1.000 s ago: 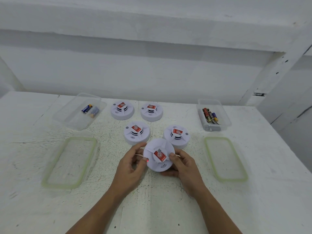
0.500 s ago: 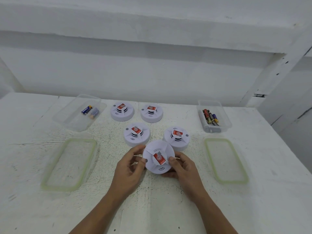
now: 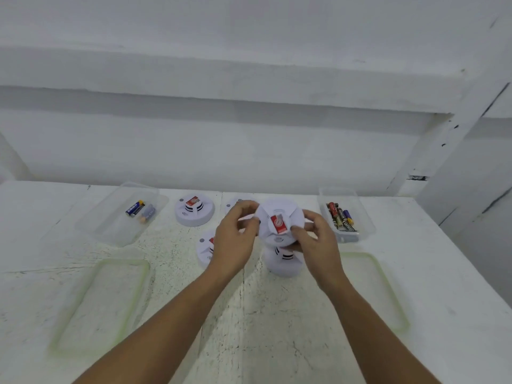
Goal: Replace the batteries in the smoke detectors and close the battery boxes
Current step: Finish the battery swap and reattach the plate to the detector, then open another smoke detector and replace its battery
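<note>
Over rough table (image 3: 263,328), round detector (image 3: 277,210)

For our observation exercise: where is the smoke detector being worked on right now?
Head view, centre: the held smoke detector is raised off the table, gripped between the left hand and right hand, above another detector.

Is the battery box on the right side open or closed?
Open. The right battery box has no cover; a green-rimmed lid lies apart on the table.
</note>
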A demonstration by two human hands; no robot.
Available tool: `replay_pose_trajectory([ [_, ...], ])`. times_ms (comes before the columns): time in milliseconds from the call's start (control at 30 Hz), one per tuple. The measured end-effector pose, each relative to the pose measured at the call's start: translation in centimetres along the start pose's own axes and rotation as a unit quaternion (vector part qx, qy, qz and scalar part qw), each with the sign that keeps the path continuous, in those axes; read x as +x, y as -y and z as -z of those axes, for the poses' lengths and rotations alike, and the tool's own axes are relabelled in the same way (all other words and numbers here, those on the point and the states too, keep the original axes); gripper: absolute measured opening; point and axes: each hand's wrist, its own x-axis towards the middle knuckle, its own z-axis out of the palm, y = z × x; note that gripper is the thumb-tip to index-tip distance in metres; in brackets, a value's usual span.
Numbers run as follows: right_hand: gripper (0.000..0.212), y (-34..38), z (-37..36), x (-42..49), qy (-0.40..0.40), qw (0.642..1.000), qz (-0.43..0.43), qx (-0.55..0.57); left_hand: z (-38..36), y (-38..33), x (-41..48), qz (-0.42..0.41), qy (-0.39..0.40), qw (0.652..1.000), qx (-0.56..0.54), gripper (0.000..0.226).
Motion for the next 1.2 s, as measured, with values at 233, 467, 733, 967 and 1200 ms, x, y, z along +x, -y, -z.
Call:
replay_pose_trajectory([
  [233,0.015,-0.2,-0.2,7.2,-0.077,0.987,-0.018,-0.141,-5.1,0.2,7.9,0.094,0.056,0.994,0.029,0.035],
  [467,0.034,-1.4,-0.3,9.8,-0.052,0.962,-0.044,-0.265,-6.5,1.6,9.6,0.083,0.094,0.987,0.096,0.054],
  [733,0.035,-2.5,-0.6,10.6,-0.018,0.935,-0.054,-0.35,-7.3,3.0,10.2,0.097,0.14,0.969,0.179,0.063],
  [967,0.028,-4.4,-1.2,11.4,0.015,0.914,-0.036,-0.404,-7.1,3.4,9.9,0.118,0.175,0.968,0.137,0.055],
  [1200,0.035,-2.8,-1.1,11.3,0.035,0.905,-0.07,-0.419,-6.2,2.7,9.4,0.121,0.19,0.965,0.135,0.056],
])
